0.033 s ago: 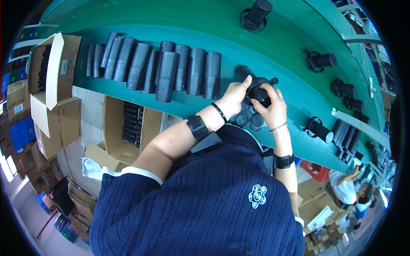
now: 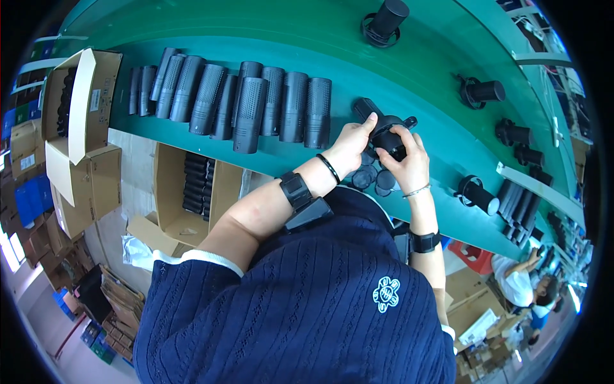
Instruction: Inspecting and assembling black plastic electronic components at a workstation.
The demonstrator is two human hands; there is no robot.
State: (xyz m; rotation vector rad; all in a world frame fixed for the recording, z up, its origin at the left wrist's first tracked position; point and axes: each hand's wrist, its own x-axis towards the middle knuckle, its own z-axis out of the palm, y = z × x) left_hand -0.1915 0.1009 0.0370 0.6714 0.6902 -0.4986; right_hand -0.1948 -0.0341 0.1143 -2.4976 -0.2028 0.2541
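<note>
Over the near side of the green bench, both my hands hold a black cylinder (image 2: 366, 110) fitted through a round black bracket (image 2: 410, 121). My left hand (image 2: 354, 142) is closed around its left side, thumb pressed along the body. With bent fingers and thumb, my right hand (image 2: 409, 157) grips the rounded near end. My fingers hide part of the joint between cylinder and bracket. Several flat, round black discs (image 2: 384, 182) lie just below, close to my body. To the left stands a row of perforated black cylinders (image 2: 249, 118), some leaning together.
Several bracketed cylinders (image 2: 487, 91) are spread along the bench's right and far sides. More black tubes (image 2: 517, 203) lie in a pile at right. An open carton (image 2: 167, 192) of black cylinders sits below the bench's left edge, beside another carton (image 2: 105, 96). Other people (image 2: 515, 281) are at far right.
</note>
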